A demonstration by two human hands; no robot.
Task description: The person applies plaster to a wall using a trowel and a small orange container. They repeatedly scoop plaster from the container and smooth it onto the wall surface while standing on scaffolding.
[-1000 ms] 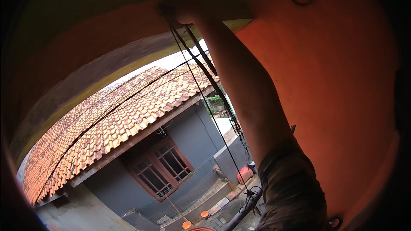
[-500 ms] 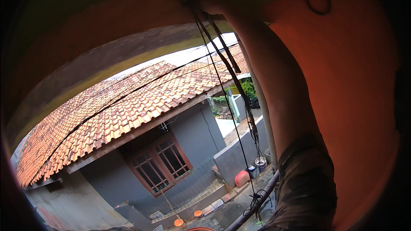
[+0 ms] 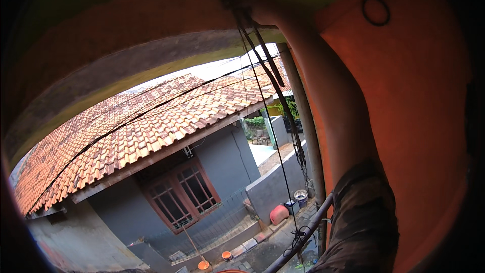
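My right arm, in a camouflage-patterned sleeve, reaches up from the lower right to the shadowed beam under the ceiling. At its end my right hand [image 3: 248, 9] is closed at the top of several dark cords [image 3: 275, 73]. The fingers are dim, so their exact grip is hard to make out. From there the cords hang down in front of the opening, some thick and bundled with frayed lower ends. One thin cord runs down to a knotted tangle [image 3: 301, 236] at the dark railing [image 3: 303, 240]. My left hand is out of the picture.
An orange wall [image 3: 419, 121] with a dark ring [image 3: 376, 11] stands close on the right. A pole [image 3: 304, 106] rises beside my arm. Outside are a tiled roof [image 3: 151, 116], overhead wires, a grey house, and below, a red container [image 3: 279, 215] and several buckets.
The view has shifted a little, so the house sits slightly further left and more of the pole shows. My right hand stays up at the beam with the cords.
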